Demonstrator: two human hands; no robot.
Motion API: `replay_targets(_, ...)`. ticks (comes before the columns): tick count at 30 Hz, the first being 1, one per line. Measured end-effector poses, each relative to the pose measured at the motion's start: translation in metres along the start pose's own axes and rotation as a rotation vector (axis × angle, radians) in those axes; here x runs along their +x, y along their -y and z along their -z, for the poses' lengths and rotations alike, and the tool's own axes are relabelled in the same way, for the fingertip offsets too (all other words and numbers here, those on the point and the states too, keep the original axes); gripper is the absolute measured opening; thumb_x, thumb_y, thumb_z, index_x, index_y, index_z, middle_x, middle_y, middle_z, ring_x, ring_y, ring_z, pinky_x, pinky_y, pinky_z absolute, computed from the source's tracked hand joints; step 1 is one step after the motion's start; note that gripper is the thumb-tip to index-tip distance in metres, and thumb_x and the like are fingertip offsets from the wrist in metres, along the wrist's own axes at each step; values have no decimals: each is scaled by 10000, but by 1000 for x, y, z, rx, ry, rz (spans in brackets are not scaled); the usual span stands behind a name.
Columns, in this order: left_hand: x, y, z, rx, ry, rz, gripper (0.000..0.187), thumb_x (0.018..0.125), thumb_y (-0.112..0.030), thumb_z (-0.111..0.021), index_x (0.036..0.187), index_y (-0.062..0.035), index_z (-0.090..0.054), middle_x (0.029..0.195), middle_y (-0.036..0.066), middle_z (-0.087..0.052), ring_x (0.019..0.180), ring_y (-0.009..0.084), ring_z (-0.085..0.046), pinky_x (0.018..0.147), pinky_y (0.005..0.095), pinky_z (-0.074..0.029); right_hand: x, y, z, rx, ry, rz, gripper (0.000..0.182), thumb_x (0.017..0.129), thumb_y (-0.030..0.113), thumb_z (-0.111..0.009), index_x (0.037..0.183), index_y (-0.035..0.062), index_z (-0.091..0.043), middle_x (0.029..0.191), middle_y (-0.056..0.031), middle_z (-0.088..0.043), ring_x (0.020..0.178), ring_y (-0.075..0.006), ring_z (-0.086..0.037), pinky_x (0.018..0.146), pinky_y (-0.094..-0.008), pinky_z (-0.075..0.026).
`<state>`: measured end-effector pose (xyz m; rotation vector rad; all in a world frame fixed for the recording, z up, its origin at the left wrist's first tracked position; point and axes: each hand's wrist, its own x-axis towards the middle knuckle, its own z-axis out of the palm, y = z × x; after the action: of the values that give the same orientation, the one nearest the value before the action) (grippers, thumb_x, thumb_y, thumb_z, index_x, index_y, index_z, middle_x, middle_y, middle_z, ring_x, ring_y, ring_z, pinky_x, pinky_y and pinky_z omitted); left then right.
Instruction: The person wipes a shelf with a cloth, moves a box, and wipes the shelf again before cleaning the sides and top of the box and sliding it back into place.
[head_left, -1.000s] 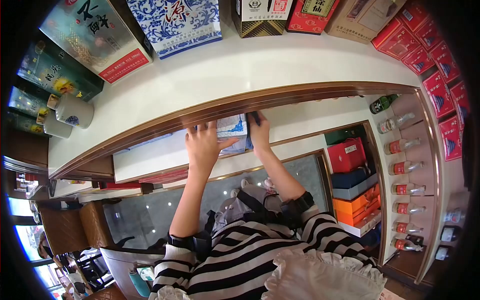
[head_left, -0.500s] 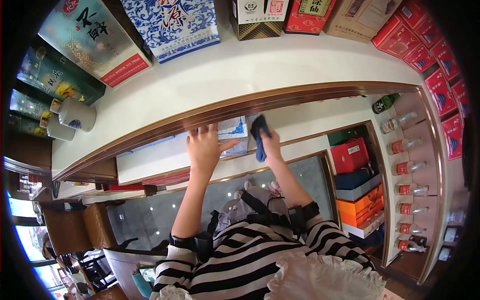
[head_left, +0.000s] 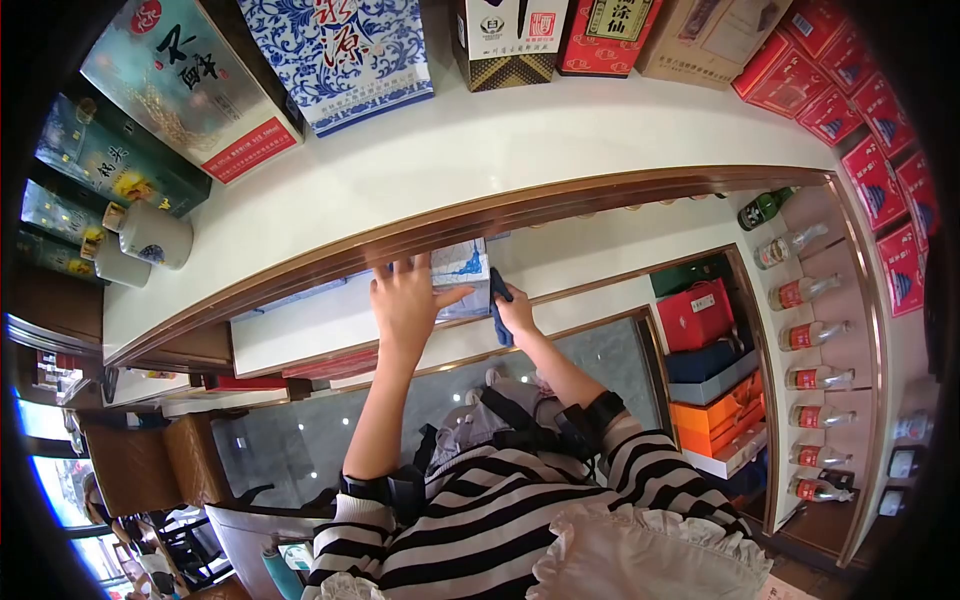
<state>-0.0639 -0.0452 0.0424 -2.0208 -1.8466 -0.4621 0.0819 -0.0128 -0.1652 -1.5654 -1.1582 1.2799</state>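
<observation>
On the lower shelf, a blue-and-white patterned box (head_left: 461,270) lies partly under the brown upper edge. My left hand (head_left: 403,310) is at the box's left part, fingers apart and thumb stretched along its near side. The fingertips reach in beneath the upper shelf's edge. A dark blue cloth (head_left: 500,318) is gripped in my right hand (head_left: 516,308), right at the box's right end. The cloth hangs down past the front edge of the lower shelf.
Several boxed bottles, such as a blue-and-white carton (head_left: 345,65), stand on the upper shelf (head_left: 560,130). Several glass bottles (head_left: 810,335) line the right-hand rack. Orange boxes (head_left: 715,415) and a red box (head_left: 697,315) sit in a lower compartment. Brown chairs (head_left: 150,460) are at left.
My right hand has moved left and slightly down, bringing the cloth from beyond the box to its right end. My left hand stays almost in place.
</observation>
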Motion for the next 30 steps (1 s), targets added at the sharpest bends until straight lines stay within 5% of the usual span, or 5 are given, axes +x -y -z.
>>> replay_targets(3,0,-3,7,-59,66,43,707,569,-574,-603,1063,-81,-489,1059,147,-481,1069,447,-340,722,445,-465,14,-5,17,41,179,-277,199,743,55,-517,923,-10,-573,690,-36,-563,556,-89,-469,499,-242,-377)
replay_targets(12,1,-2,7,-99,111,55,695,572,-539,-625,1059,-61,-488,1069,162,-475,1051,465,-351,776,466,-430,-38,173,23,312,-108,402,197,799,114,-496,940,-17,-536,844,-98,-583,769,-153,-518,714,-273,-396)
replay_targets(22,1,-2,3,22,-44,-10,729,539,-626,-570,997,-60,-542,938,115,-550,954,404,-454,550,413,-489,-24,46,-2,15,-155,189,267,766,94,-470,1006,-10,-527,830,-206,-582,785,-297,-568,699,-304,-423)
replay_targets(27,1,-3,7,-61,127,65,699,572,-536,-628,1073,-69,-488,1075,154,-477,1051,436,-358,752,440,-453,-10,9,20,19,121,-279,201,736,94,-515,902,-10,-563,692,-77,-579,609,-160,-537,538,-288,-419)
replay_targets(30,0,2,1,-52,-42,-21,723,550,-621,-575,1002,-58,-539,940,132,-551,986,426,-431,557,433,-495,-13,58,35,277,-165,5,173,783,92,-503,923,8,-560,715,-20,-544,597,-88,-475,521,-230,-381)
